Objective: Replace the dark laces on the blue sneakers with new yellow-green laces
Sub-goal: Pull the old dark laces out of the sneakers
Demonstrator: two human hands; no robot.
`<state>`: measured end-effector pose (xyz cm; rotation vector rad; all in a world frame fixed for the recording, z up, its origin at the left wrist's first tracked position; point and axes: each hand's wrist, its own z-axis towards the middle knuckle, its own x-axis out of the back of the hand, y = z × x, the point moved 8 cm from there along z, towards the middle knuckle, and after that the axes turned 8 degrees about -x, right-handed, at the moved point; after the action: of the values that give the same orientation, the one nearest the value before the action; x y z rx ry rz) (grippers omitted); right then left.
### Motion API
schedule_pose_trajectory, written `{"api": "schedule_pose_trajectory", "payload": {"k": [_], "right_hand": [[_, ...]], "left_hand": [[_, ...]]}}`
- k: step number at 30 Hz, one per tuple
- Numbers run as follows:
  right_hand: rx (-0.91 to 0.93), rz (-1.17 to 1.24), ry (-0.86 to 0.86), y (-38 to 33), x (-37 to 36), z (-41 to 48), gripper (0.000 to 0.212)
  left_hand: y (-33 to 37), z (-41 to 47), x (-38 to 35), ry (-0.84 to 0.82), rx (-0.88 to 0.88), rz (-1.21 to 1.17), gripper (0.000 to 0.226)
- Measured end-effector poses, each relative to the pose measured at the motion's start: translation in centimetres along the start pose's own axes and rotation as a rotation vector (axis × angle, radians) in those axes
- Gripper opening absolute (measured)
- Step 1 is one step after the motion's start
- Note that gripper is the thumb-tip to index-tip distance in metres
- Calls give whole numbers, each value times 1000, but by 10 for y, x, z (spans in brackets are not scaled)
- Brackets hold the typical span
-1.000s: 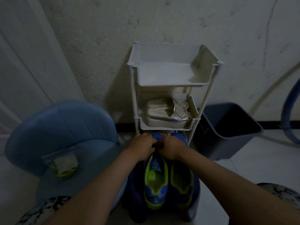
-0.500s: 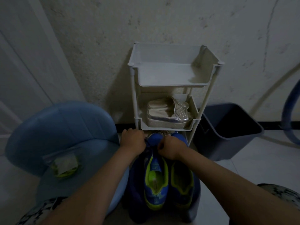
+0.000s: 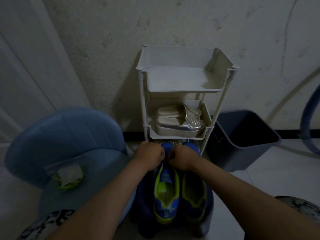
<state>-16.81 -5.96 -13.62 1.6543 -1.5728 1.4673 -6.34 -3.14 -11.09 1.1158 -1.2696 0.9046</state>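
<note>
Blue sneakers (image 3: 166, 186): pair side by side at lower centre, toes toward the rack, yellow-green lining up. Light blue chair (image 3: 65, 135) fills left of frame. White tiered rack (image 3: 183, 84) at centre against the wall, dark bin (image 3: 242, 135) just right of it. Silver sandals (image 3: 178, 123) on the middle tier. Packet with yellow-green laces (image 3: 69, 175) lies on the chair seat. Left hand (image 3: 149, 155) and right hand (image 3: 183, 157) close together over the front of the left-in-frame sneaker, fingers curled tight; cannot tell what they pinch, too dark.
</note>
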Motion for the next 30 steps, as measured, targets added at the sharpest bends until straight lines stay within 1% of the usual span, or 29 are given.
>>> {"api": "schedule_pose_trajectory", "payload": {"k": [4, 6, 8, 10, 12, 14, 15, 17, 19, 21, 25, 27, 30], "right_hand": [[-10, 18, -18, 1, 0, 2, 20], [-6, 9, -15, 0, 0, 1, 20], [4, -1, -5, -2, 1, 0, 21], [12, -4, 7, -5, 1, 0, 24], [20, -24, 15, -9, 0, 0, 26], [29, -58, 30, -12, -2, 1, 27], [35, -71, 42, -13, -2, 1, 27], [48, -102, 67, -15, -3, 2, 25], [46, -137, 86, -16, -4, 4, 24], [24, -153, 96, -15, -6, 6, 25], [7, -147, 87, -13, -9, 9, 29], [12, -147, 76, -13, -10, 9, 28], [-9, -94, 88, -10, -8, 9, 25]], "left_hand": [[-23, -3, 14, 82, 149, 100, 14], [-40, -5, 19, 91, 268, 78, 13], [-55, -9, 16, 25, 375, 6, 12], [-59, -13, 9, -80, 413, -5, 10], [-57, -16, 5, -132, 404, 36, 15], [-52, -15, 3, -133, 358, 76, 28], [-48, -13, 2, -117, 319, 53, 31], [-38, -9, -5, -96, 239, -141, 25], [-25, -9, -14, -132, 192, -350, 16], [-14, -11, -22, -180, 176, -469, 3], [-7, -14, -26, -201, 173, -563, 22], [-9, -14, -27, -195, 184, -583, 24], [-8, -14, -29, -175, 182, -581, 19]]}}
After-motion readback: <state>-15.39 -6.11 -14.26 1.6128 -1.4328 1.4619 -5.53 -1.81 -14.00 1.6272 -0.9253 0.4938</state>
